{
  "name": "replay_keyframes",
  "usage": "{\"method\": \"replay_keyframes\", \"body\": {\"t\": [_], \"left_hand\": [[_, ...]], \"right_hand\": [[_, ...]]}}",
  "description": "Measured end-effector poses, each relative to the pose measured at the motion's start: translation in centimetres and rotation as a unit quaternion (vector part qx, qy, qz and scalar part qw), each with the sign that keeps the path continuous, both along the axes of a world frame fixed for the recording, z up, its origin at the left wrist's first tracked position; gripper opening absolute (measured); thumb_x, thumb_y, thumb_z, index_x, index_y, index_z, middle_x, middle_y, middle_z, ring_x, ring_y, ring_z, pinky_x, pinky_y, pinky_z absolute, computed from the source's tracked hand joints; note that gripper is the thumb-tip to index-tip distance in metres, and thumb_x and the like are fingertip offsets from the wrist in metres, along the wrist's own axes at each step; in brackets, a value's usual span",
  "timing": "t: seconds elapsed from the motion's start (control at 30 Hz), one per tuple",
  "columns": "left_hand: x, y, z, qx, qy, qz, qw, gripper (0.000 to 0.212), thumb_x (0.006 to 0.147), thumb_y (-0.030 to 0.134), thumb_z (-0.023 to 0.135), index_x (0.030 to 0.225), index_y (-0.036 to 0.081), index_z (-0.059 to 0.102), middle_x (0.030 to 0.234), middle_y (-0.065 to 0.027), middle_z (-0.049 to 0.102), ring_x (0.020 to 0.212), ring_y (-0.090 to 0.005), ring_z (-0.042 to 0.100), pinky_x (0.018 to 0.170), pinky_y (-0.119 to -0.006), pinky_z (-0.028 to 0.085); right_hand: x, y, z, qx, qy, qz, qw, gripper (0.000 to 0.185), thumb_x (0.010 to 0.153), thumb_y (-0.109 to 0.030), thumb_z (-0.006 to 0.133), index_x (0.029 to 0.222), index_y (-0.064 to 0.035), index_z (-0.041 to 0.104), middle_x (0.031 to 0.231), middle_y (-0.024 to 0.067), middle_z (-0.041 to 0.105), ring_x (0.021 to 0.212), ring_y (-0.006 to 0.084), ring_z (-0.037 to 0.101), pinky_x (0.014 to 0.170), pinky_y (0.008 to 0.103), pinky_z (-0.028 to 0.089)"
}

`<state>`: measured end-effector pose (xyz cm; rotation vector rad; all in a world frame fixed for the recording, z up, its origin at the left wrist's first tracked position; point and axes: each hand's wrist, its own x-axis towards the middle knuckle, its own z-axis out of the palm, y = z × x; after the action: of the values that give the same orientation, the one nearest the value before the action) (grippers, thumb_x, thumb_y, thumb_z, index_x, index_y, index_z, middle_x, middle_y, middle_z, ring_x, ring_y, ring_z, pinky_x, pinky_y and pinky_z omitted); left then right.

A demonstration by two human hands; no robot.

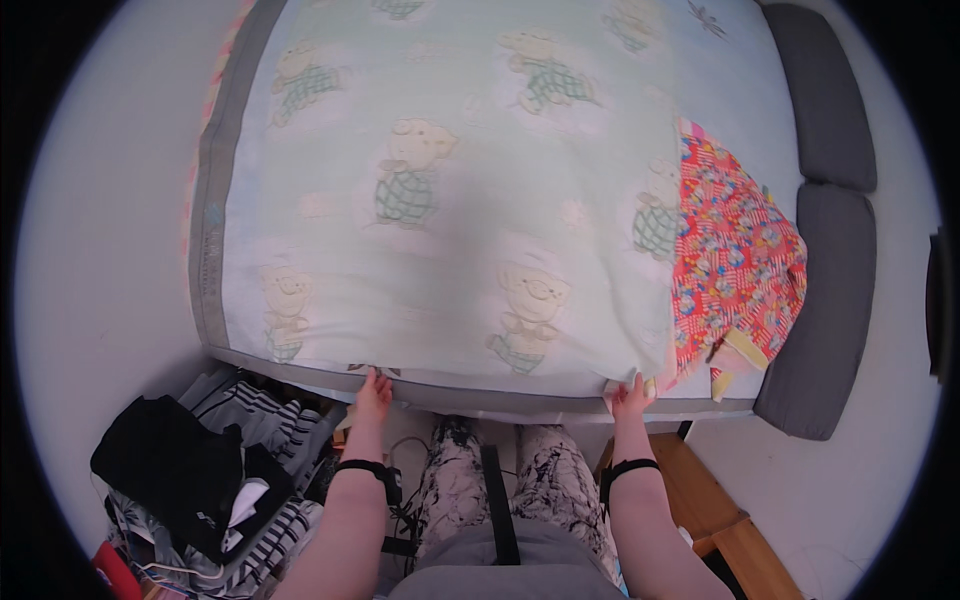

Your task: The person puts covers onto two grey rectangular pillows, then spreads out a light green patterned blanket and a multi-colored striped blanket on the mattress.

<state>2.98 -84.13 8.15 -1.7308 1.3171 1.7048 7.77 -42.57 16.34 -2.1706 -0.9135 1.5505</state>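
Note:
A pale green sheet (465, 195) printed with cartoon bears lies spread over a bed, its near edge close to the grey border of the mattress cover (487, 399). At the left part of that edge, my left hand (373, 391) pinches the sheet's hem between thumb and fingers. My right hand (631, 396) grips the hem near its right corner. Beside the right edge lies a red patterned cloth (739, 255), partly under the sheet, with a yellow-edged strap (739, 351) at its lower end.
Two dark grey cushions (832, 300) line the bed's right side. Below left is a pile of clothes, with a black garment (176, 465) on top and striped ones (262, 405) around it. Wooden furniture (697, 487) stands at the lower right. A wall (112, 225) borders the left.

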Motion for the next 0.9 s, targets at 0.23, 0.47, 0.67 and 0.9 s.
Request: {"method": "replay_keyframes", "body": {"t": [0.23,0.47,0.67,0.9], "left_hand": [[-2.7,-1.3,0.7,-0.234,-0.068,-0.117,0.963,0.015,0.066,0.012,0.05,0.078,0.004,0.048,0.06,-0.0088,0.05,0.049,-0.0187,0.048,0.041,-0.027,0.037],[-4.3,4.5,2.7,-0.426,0.249,-0.669,0.556,0.022,0.058,0.01,0.052,0.078,0.0,0.051,0.103,-0.0126,0.041,0.095,-0.0265,0.039,0.078,-0.034,0.033],[-3.4,8.1,1.9,-0.326,0.281,-0.837,0.338,0.03,0.057,0.011,0.054,0.085,0.005,0.048,0.102,-0.0062,0.04,0.095,-0.0231,0.038,0.081,-0.036,0.03],[-3.7,6.3,1.8,-0.274,0.11,-0.886,0.356,0.028,0.061,0.018,0.052,0.086,0.005,0.05,0.101,-0.0072,0.042,0.093,-0.0227,0.041,0.076,-0.035,0.035]], "right_hand": [[2.9,1.4,-1.6,-0.088,-0.005,0.225,0.97,0.008,0.068,-0.008,0.052,0.072,-0.0087,0.045,0.051,0.0009,0.041,0.039,0.009,0.04,0.029,0.0193,0.029],[1.4,0.1,-1.6,0.015,0.068,0.323,0.944,0.017,0.068,-0.016,0.056,0.075,-0.005,0.046,0.055,0.001,0.044,0.045,0.006,0.042,0.034,0.0174,0.03],[0.2,-0.1,-2.9,-0.084,0.14,0.262,0.951,0.012,0.069,-0.011,0.054,0.067,-0.0051,0.044,0.051,0.0021,0.044,0.041,0.0077,0.04,0.033,0.0178,0.029],[3.2,1.1,-4.3,0.079,0.055,0.396,0.913,0.014,0.066,-0.01,0.054,0.073,0.0001,0.047,0.055,0.0046,0.049,0.048,0.0106,0.047,0.046,0.0222,0.039]]}}
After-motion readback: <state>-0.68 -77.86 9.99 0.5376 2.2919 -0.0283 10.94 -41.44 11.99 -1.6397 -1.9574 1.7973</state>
